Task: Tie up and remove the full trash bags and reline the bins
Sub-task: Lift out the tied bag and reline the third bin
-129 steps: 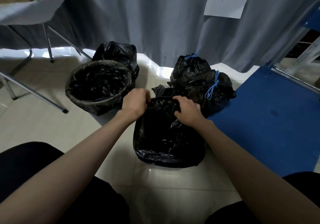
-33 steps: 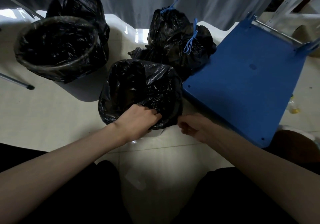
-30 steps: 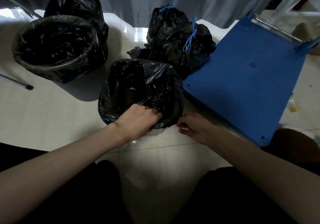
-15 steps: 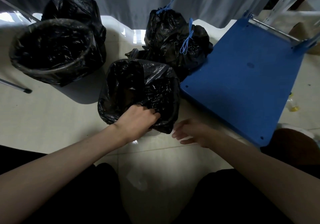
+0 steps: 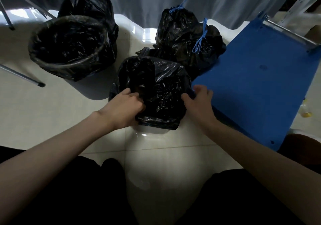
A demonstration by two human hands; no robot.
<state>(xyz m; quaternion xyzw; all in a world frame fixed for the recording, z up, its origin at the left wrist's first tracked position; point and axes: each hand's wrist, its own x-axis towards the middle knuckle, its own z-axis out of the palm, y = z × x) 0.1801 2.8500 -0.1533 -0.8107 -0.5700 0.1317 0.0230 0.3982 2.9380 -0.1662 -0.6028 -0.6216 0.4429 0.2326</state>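
Observation:
A small bin stands on the floor in front of me, draped in a fresh black liner. My left hand grips the liner's near-left edge. At the liner's right edge, my right hand pinches the plastic between thumb and fingers. A round bin at the left holds its own black liner. Two tied black bags with blue drawstrings sit behind the small bin. Another black bag stands behind the round bin.
A blue panel with a metal rail lies on the floor at the right, next to the small bin. Grey curtain hangs along the back. Metal table legs cross the far left. A small yellowish object lies at the right.
My right hand let go of the liner's front corner, opened, then rose to take hold of its right edge. My left hand slid along the near edge to the left.

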